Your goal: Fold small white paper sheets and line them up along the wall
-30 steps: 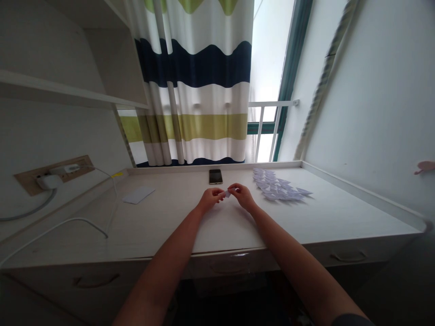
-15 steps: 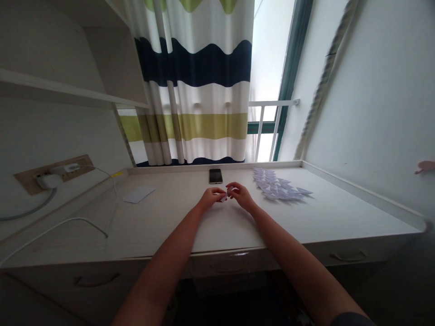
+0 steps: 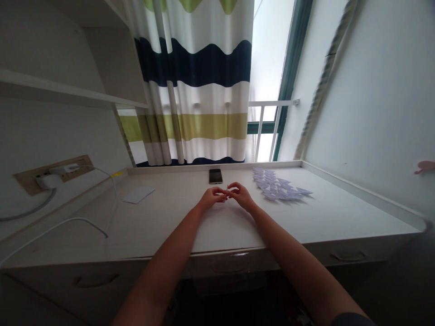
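Observation:
Over the middle of the white desk, my left hand [image 3: 212, 197] and my right hand [image 3: 239, 194] meet at the fingertips. Both are closed on a small folded piece of white paper [image 3: 225, 195], mostly hidden by the fingers. Just beyond them lies a dark phone [image 3: 215, 176]. To the right of my right hand, several folded white paper triangles [image 3: 278, 186] lie in overlapping rows. Farther left, a stack or sheet of white paper [image 3: 139, 194] rests flat on the desk.
White cables [image 3: 91, 222] run across the desk's left side from a wall socket [image 3: 54, 174]. A raised rim [image 3: 360, 192] borders the desk at the back and right. Behind it hangs a striped curtain [image 3: 193, 99] beside a window. Drawers with handles [image 3: 348, 256] are under the front edge.
My fingers have shifted slightly around the small paper, and less of it shows between them. The phone and the paper triangles stay where they were.

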{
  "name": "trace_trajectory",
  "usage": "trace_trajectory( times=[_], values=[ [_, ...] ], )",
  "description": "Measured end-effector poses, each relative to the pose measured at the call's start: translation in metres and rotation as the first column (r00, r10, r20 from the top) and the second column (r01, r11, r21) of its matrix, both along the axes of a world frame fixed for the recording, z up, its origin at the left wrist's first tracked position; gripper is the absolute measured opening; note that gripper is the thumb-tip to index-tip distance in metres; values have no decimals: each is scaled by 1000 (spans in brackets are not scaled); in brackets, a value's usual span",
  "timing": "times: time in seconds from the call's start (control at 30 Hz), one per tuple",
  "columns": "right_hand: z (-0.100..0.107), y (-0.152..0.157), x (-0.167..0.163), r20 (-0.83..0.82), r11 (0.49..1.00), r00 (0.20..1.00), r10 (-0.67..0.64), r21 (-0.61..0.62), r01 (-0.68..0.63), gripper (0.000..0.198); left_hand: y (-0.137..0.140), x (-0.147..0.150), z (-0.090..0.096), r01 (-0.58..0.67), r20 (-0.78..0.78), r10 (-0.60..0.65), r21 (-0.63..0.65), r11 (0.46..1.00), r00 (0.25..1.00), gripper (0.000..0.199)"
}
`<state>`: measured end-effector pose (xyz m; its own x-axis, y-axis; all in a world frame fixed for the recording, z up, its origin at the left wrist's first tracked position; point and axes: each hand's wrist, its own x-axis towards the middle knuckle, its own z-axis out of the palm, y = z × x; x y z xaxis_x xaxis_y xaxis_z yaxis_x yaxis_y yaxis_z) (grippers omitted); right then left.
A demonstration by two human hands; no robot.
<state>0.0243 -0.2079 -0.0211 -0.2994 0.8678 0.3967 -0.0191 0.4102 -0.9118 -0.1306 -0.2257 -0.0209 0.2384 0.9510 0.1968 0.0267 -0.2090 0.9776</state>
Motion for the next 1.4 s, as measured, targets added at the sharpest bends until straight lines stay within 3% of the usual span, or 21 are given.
trace_trajectory(
  times=[0.3, 0.67, 1.13, 1.4],
  values=[
    [0, 0, -3, -16, 1000, 1000, 14, -5, -14, 30, 8, 0, -8, 27, -2, -27, 17, 999, 1000, 32],
    [-5, 5, -3, -62, 999, 997, 42, -4, -42, 33, 8, 1, -7, -66, -68, 68, 30, 997, 995, 33],
    [3, -4, -2, -122, 985, 988, 91, -134, -107, 30, 1, 2, -1, 17, 35, -16, -35, 999, 999, 35],
    [3, -4, -1, -135, 984, 985, 109, -129, -126, 31, 1, 1, -1, 59, 118, -48, -88, 994, 992, 34]
  ],
)
